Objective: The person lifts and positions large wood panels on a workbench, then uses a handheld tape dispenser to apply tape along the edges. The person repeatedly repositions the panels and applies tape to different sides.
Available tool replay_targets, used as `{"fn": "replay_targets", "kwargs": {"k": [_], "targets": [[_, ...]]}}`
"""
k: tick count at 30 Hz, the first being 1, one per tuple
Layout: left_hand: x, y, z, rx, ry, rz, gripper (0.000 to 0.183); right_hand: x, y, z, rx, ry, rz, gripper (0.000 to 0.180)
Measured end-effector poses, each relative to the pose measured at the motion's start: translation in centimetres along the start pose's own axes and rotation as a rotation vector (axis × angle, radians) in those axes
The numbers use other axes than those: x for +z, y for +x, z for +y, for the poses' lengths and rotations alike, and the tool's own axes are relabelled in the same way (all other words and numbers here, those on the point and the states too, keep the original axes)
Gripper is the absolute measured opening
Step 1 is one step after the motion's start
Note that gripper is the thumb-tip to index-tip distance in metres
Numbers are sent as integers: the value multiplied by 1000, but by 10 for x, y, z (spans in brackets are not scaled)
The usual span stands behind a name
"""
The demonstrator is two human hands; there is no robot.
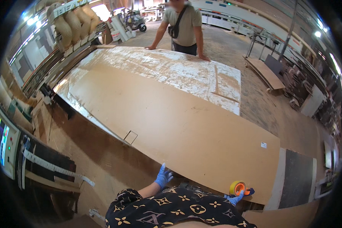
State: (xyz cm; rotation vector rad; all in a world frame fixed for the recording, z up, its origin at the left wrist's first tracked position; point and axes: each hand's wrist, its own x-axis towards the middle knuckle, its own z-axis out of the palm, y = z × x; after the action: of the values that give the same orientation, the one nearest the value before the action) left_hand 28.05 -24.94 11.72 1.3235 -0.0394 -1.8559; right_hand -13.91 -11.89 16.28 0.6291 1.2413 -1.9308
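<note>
A long brown fibreboard sheet (188,134) lies before me, over a white, dust-covered machine bed (185,71). My left hand (163,177), in a blue glove, is at the sheet's near edge with its fingers apart and nothing in it; whether it touches the edge I cannot tell. My right hand (236,198), also gloved in blue, grips a tape dispenser (246,192) over the sheet's near right corner. A yellow tape roll (233,188) on an orange core sits on the dispenser. Near the right end, the sheet bears a small white label (263,145).
Across the bed stands a person (183,28), both hands on its far edge. A machine gantry with ribbed hoses (74,24) spans the left end. A control panel (8,142) and white measuring strip (57,166) are left. A bent metal loop (131,138) rises at the sheet's edge.
</note>
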Motion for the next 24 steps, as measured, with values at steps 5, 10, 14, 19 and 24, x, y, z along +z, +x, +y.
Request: {"fn": "replay_targets", "kwargs": {"k": [5,10,14,19,24], "targets": [[-8,-18,-4,-148,35,-141,51,-29,-58,11,-55,-55,43,85],[-46,-32,-16,-197,25,-60,32,-73,-90,35,-107,-15,104,84],[-87,-57,-18,-133,40,-83,48,-132,-109,55,48,39,-155,85],[-144,-93,-13,-154,88,-130,46,-197,-146,91,23,-41,13,88],[-181,-118,-12,-160,108,-154,45,-235,-178,108,95,-34,-18,83]]}}
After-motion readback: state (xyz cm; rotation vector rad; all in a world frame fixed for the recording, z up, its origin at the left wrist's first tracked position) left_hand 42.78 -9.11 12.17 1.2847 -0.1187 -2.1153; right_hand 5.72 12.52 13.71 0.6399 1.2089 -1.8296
